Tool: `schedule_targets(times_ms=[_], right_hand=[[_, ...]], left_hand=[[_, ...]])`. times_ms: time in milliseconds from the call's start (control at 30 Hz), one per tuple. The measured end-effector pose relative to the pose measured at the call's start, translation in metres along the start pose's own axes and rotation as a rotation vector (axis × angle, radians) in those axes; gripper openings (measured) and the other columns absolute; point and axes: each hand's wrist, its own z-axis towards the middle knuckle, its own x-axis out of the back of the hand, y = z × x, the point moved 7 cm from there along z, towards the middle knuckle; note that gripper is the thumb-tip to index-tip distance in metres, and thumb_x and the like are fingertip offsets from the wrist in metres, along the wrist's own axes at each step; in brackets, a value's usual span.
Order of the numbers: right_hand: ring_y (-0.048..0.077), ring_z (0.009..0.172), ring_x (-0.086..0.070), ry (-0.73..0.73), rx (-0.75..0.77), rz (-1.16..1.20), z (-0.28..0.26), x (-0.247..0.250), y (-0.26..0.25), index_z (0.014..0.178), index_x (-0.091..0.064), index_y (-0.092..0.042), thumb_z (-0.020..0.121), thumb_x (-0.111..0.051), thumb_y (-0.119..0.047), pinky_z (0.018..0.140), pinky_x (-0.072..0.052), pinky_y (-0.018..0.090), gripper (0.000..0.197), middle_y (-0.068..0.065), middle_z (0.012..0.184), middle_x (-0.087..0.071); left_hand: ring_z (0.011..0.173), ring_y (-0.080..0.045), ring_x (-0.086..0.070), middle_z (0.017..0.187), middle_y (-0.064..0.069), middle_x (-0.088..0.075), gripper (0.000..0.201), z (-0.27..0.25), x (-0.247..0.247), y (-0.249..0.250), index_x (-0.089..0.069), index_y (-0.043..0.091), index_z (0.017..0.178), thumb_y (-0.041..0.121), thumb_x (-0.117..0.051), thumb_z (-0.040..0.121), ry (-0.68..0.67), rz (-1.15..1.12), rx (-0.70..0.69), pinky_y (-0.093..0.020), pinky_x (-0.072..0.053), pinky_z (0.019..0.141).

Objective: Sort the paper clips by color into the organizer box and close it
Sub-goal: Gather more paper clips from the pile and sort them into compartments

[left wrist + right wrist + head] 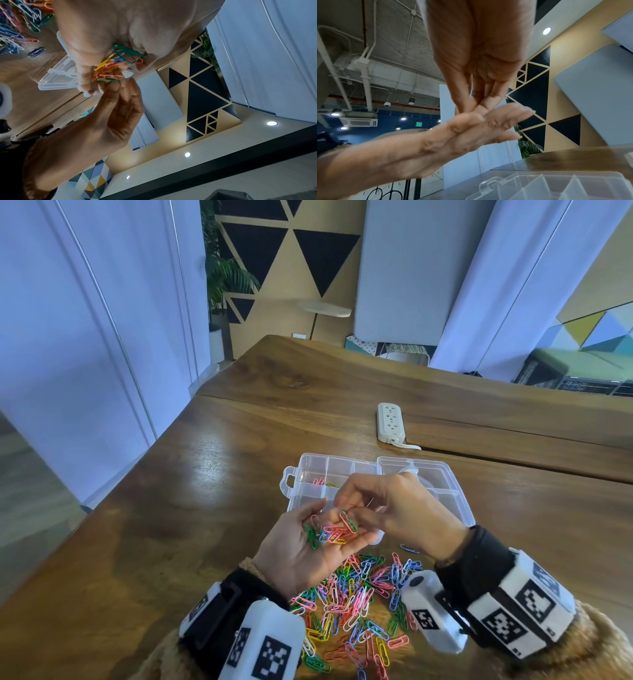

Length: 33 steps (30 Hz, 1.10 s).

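Only a few clips lie in the organizer box (310,470); the big pile (356,607) waits. The left hand (308,549) cups a handful, and the right hand (394,508) pinches one clip.

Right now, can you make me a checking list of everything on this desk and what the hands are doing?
Surface: wooden table, a seam running across its far part.
Job's things: clear organizer box lying open, lid folded flat to the right; a pink and a yellow clip in one far compartment; loose pile of mixed paper clips near the person.
Clutter: nothing seen.
Hands: left hand palm up, cupping a handful of clips; right hand picks at that handful with its fingertips.
Cables: white power strip with a short white lead on the table.
Surroundings: triangle-pattern wall, potted plant, pale panels.
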Motion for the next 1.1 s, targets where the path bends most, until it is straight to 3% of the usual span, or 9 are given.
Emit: schedule_targets(times_ms=[100,300,467,600,733,833,933,1033,1100], right_hand=[[-0.010,0.071,-0.056,-0.008,0.041,-0.043,0.000,-0.002,-0.003,0.092,-0.068,-0.016,0.079,-0.064,0.000,0.070,-0.043,0.005,0.021,-0.026,0.069,-0.057],[0.009,0.084,-0.055,-0.032,0.040,-0.056,0.000,-0.009,-0.001,0.093,-0.069,-0.013,0.077,-0.073,-0.014,0.071,-0.044,0.015,0.016,-0.007,0.082,-0.062],[0.004,0.083,-0.058,-0.030,0.009,-0.029,0.002,-0.010,0.002,0.090,-0.067,-0.013,0.075,-0.071,-0.001,0.071,-0.046,0.013,0.019,-0.008,0.079,-0.063],[0.008,0.083,-0.059,-0.011,0.009,-0.036,0.000,-0.009,0.002,0.091,-0.067,-0.014,0.076,-0.069,-0.002,0.070,-0.048,0.018,0.019,-0.005,0.083,-0.067],[0.011,0.076,-0.061,0.009,0.028,-0.070,-0.001,-0.007,0.000,0.093,-0.066,-0.015,0.077,-0.067,-0.002,0.071,-0.049,0.022,0.021,-0.002,0.085,-0.067],[0.010,0.080,-0.064,0.009,0.037,-0.069,-0.001,-0.003,-0.001,0.094,-0.066,-0.014,0.077,-0.068,-0.001,0.073,-0.050,0.020,0.021,-0.003,0.089,-0.065],[0.004,0.086,-0.060,0.045,0.077,-0.036,-0.002,0.001,-0.004,0.091,-0.067,-0.011,0.076,-0.068,0.001,0.072,-0.050,0.016,0.020,0.000,0.099,-0.064],[0.000,0.074,-0.061,0.079,0.075,-0.029,-0.004,0.005,-0.005,0.089,-0.071,-0.010,0.078,-0.068,-0.002,0.073,-0.051,0.017,0.014,-0.002,0.108,-0.063],[0.009,0.071,-0.064,0.071,0.065,-0.041,-0.004,0.005,-0.008,0.086,-0.071,-0.008,0.079,-0.067,-0.005,0.073,-0.051,0.023,0.009,-0.004,0.109,-0.064]], left_hand=[[0.108,-0.040,-0.059,0.119,-0.032,-0.060,0.042,0.002,0.000,0.001,-0.059,-0.015,0.107,0.019,-0.037,0.097,-0.011,0.016,-0.017,-0.058,-0.037,0.094],[0.062,-0.034,-0.068,0.073,-0.026,-0.064,0.059,0.002,-0.005,0.001,-0.064,-0.015,0.066,0.019,-0.029,0.100,-0.070,0.027,-0.041,-0.054,-0.029,0.106],[0.087,-0.035,-0.069,0.094,-0.026,-0.068,0.049,0.006,0.004,0.001,-0.069,-0.014,0.080,0.016,-0.035,0.097,-0.049,0.046,-0.050,-0.056,-0.040,0.096],[0.101,-0.035,-0.065,0.105,-0.025,-0.064,0.036,0.007,0.008,0.001,-0.067,-0.012,0.087,0.014,-0.042,0.089,-0.040,0.037,-0.052,-0.057,-0.042,0.093],[0.110,-0.034,-0.061,0.131,-0.025,-0.054,0.035,0.008,0.009,0.002,-0.056,-0.011,0.115,0.014,-0.040,0.095,-0.001,0.053,-0.073,-0.057,-0.045,0.086],[0.111,-0.033,-0.061,0.138,-0.022,-0.048,0.038,0.012,0.008,0.002,-0.046,0.005,0.130,0.013,-0.043,0.093,-0.024,0.025,-0.076,-0.057,-0.049,0.085],[0.110,-0.036,-0.062,0.149,-0.018,-0.034,0.041,0.015,0.011,0.004,-0.036,0.023,0.121,0.010,-0.049,0.085,-0.053,0.010,-0.091,-0.059,-0.052,0.082],[0.098,-0.042,-0.066,0.137,-0.028,-0.048,0.039,0.015,0.012,0.004,-0.043,0.012,0.127,0.012,-0.049,0.089,-0.036,0.012,-0.106,-0.059,-0.052,0.082],[0.090,-0.043,-0.068,0.123,-0.034,-0.056,0.034,0.010,0.009,0.002,-0.053,-0.007,0.117,0.019,-0.046,0.096,-0.002,0.045,-0.101,-0.060,-0.051,0.081]])
